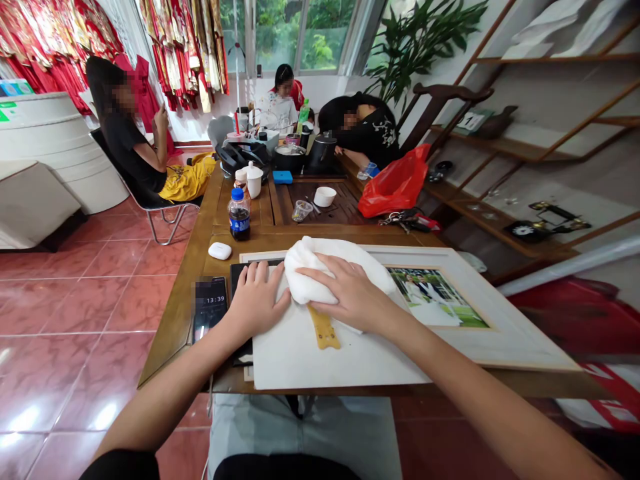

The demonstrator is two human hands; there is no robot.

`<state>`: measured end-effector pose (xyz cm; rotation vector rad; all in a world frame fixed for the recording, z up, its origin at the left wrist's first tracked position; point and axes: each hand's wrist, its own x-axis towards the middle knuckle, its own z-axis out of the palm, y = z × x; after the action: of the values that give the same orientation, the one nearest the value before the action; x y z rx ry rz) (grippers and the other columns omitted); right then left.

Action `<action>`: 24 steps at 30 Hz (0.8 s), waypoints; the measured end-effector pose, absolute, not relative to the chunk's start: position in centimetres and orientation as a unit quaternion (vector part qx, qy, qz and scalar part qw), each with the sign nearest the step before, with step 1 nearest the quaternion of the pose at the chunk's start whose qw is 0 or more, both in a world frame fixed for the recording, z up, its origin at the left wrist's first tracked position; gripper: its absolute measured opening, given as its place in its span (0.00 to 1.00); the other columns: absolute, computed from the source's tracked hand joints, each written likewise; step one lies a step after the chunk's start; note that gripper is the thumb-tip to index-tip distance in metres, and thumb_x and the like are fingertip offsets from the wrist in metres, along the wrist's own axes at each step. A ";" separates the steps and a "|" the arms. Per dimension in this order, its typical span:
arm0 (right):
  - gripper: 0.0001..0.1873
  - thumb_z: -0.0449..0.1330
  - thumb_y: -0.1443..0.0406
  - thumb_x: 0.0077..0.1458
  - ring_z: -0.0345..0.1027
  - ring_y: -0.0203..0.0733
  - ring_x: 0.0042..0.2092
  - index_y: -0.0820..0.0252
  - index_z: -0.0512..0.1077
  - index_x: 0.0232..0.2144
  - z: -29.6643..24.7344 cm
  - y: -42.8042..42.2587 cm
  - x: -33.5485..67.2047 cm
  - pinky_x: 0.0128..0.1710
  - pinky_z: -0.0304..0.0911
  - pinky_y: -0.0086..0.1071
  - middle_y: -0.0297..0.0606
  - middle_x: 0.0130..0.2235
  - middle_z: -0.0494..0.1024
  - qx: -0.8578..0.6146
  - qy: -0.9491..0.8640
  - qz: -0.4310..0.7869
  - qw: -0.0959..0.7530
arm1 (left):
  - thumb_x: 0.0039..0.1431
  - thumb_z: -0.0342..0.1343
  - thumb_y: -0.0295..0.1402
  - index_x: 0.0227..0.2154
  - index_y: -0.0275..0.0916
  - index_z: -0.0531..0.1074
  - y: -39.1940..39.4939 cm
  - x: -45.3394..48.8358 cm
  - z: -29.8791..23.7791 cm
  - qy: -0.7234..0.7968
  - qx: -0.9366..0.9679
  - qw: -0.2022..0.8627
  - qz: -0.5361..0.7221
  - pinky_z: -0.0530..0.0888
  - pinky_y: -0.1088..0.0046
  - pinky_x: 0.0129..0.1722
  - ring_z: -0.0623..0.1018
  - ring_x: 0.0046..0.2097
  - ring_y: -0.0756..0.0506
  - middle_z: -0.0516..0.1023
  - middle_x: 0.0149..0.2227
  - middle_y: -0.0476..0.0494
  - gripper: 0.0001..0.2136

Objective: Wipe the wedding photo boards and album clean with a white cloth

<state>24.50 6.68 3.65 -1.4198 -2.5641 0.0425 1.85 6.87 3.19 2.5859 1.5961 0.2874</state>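
Observation:
My right hand [357, 293] is closed over a bunched, soft white cloth [299, 273], its fingers curled across the top. More white material spreads behind that hand. My left hand [256, 303] lies flat with fingers apart on the left edge of a white board [285, 360], its thumb close to the cloth. From under the cloth sticks out a flat yellow piece [324, 330] with a scalloped end and small marks; its upper part is hidden. Beneath the board lies a large pale picture frame [520, 333] with an outdoor photo [440, 297] showing at right.
On the wooden table [175, 333] are a phone [210, 310], a white earbud case [220, 251], a blue-capped cola bottle [239, 217], a white bowl [325, 196] and a red plastic bag [395, 190]. Several people sit around. Shelves [525, 150] stand at right.

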 end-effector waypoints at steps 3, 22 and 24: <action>0.30 0.58 0.54 0.63 0.55 0.63 0.65 0.48 0.64 0.65 3.4 5.7 24.9 0.57 0.57 0.58 0.52 0.67 0.60 -0.467 -0.877 0.016 0.109 | 0.71 0.43 0.44 0.67 0.38 0.57 6.9 1.9 3.2 0.526 0.845 0.041 0.087 0.60 0.50 0.64 0.64 0.63 0.32 0.65 0.60 0.32 0.26; 0.40 0.63 0.52 0.53 0.53 0.67 0.65 0.43 0.60 0.67 1.7 -4.5 26.5 0.56 0.54 0.61 0.48 0.70 0.55 -0.396 -0.907 -0.026 0.142 | 0.71 0.43 0.39 0.67 0.38 0.58 7.0 1.8 2.8 0.526 0.843 0.044 0.104 0.59 0.50 0.65 0.63 0.64 0.33 0.65 0.61 0.32 0.24; 0.40 0.64 0.52 0.53 0.55 0.67 0.64 0.44 0.62 0.66 2.0 -3.6 26.3 0.56 0.55 0.61 0.50 0.69 0.57 -0.399 -0.906 -0.014 0.140 | 0.71 0.42 0.37 0.67 0.38 0.58 7.1 1.8 2.7 0.527 0.843 0.042 0.099 0.59 0.50 0.65 0.63 0.64 0.33 0.64 0.61 0.32 0.24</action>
<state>26.27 -3.64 1.99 -1.1536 -2.6173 -0.0399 1.77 7.05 2.71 2.5800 1.6138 0.3044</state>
